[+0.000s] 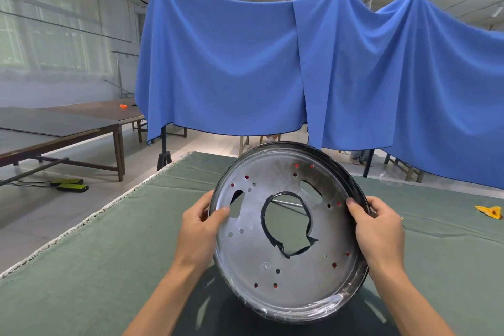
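Metal disc (300, 278) sits between both sets of fingers: left hand (199, 229) on left rim, right hand (379, 229) on right rim, over table (109, 267). Rod (289, 203) lies on table beyond fingers, seen through disc's centre hole. Crumpled scrap (489, 211) on table, well right of right fingers. Hung sheet (231, 63) behind table. Side tables (68, 128) and floor pedals (72, 185) far left of left fingers.

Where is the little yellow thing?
In the head view, the yellow thing lies on the green cloth at the far right, apart from the right hand, which grips the metal disc by its rim.
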Demonstrator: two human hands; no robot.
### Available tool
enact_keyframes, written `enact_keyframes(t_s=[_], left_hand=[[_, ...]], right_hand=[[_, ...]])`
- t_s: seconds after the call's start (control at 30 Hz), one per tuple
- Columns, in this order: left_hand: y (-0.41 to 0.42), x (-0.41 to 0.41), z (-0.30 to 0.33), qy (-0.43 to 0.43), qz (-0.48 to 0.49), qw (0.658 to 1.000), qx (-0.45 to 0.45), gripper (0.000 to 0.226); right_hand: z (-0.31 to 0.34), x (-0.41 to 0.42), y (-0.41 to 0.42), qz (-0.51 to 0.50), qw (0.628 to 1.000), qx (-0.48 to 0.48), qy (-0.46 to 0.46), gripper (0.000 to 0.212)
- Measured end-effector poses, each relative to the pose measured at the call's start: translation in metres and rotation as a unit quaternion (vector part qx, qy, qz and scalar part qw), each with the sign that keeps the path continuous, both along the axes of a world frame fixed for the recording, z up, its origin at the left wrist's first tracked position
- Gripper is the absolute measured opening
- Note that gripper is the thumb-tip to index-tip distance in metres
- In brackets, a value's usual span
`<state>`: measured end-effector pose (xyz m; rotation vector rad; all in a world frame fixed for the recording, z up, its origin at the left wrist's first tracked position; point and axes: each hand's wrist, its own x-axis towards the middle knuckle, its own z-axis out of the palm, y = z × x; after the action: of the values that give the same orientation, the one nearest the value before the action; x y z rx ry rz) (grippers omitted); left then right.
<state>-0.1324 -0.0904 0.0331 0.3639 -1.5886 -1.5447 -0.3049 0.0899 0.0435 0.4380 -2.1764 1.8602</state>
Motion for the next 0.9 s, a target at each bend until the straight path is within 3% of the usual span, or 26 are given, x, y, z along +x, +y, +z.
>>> enact_keyframes(t_s=[0.33,0.7,0.9], left_hand=[[-0.0053,-0.0038,-0.0029,-0.03,0.041,0.999,0.008,0.032],[0.0001,0.0,0.0017,-0.019,0.014,1.0,-0.007,0.017],[-0.0025,0.0036,0.003,-0.024,-0.021,0.999,0.025,0.034]], right_hand=[[-0.0035,-0.0012,-0.0002,-0.01,1.0,-0.018,0.014,0.016],[-0.0077,-0.0013,0.0012,-0.008,0.999,0.008,0.033,0.014],[-0.0076,-0.001,0.0011,-0.008,0.999,0.013,0.039,0.018]])
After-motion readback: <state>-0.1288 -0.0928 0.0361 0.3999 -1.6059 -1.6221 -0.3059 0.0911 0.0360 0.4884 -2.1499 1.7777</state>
